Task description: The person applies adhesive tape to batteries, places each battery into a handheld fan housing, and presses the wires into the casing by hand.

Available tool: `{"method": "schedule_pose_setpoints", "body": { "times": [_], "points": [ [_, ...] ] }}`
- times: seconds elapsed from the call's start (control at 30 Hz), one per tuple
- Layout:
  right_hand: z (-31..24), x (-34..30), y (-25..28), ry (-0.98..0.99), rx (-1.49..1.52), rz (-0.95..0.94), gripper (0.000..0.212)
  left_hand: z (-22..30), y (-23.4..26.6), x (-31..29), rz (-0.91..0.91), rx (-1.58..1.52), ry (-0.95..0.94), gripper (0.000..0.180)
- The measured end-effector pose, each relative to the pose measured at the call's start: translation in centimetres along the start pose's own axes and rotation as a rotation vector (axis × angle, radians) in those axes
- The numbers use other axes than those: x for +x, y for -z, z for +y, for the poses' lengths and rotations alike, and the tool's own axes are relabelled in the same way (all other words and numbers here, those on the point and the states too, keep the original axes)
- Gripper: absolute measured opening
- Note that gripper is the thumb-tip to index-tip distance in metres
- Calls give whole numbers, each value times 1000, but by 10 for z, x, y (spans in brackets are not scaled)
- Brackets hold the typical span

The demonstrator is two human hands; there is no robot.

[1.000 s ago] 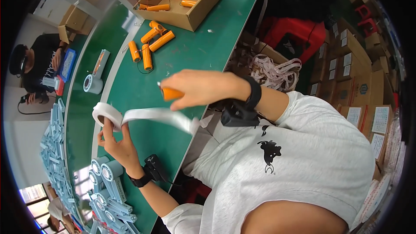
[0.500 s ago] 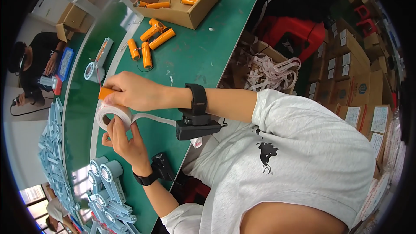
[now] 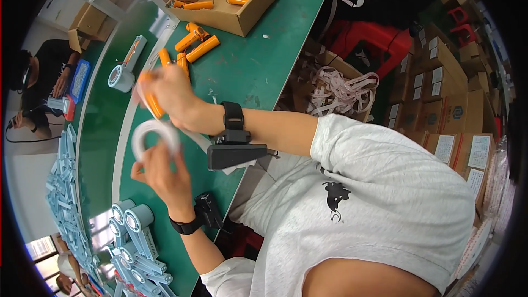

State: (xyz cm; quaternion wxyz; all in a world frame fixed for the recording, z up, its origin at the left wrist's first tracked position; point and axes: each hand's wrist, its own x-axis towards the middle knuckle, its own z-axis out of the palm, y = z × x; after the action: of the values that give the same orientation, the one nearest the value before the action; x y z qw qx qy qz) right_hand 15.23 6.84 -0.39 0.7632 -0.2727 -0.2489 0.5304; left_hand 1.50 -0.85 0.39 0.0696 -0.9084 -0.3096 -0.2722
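My right hand (image 3: 175,96), smeared by motion, holds an orange cylindrical battery (image 3: 153,105) above the green table. Just below it, my left hand (image 3: 164,170) grips a roll of white tape (image 3: 138,138), also blurred, with fingers in and against its ring. A pale strip (image 3: 199,142) runs from beside the roll under my right wrist. Beyond my right hand, several wired orange batteries (image 3: 202,48) lie loose on the table. Each wrist wears a black strap with a black device.
A cardboard box (image 3: 242,21) of orange batteries stands at the top. Light-blue housings with round ends (image 3: 137,217) sit at lower left; another (image 3: 121,78) lies beyond my hands. Discarded strips fill a box (image 3: 344,91) beside a red stool (image 3: 374,49). Co-workers sit at left and top right.
My right hand and the battery have moved up and away from the tape roll, and the battery has tilted. The roll stays in my left hand, slightly shifted. My view has moved a little.
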Motion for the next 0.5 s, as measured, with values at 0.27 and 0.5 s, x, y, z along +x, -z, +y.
{"method": "schedule_pose_setpoints", "body": {
  "times": [0.27, 0.5],
  "points": [
    [-79, 13, 19, 402, 85, -96, 11, -11, -13, 14, -256, -265, 103, 34],
    [-95, -18, 70, 338, -469, -306, 22, -75, 68, -41, -371, 444, 565, 53]
  ]
}}
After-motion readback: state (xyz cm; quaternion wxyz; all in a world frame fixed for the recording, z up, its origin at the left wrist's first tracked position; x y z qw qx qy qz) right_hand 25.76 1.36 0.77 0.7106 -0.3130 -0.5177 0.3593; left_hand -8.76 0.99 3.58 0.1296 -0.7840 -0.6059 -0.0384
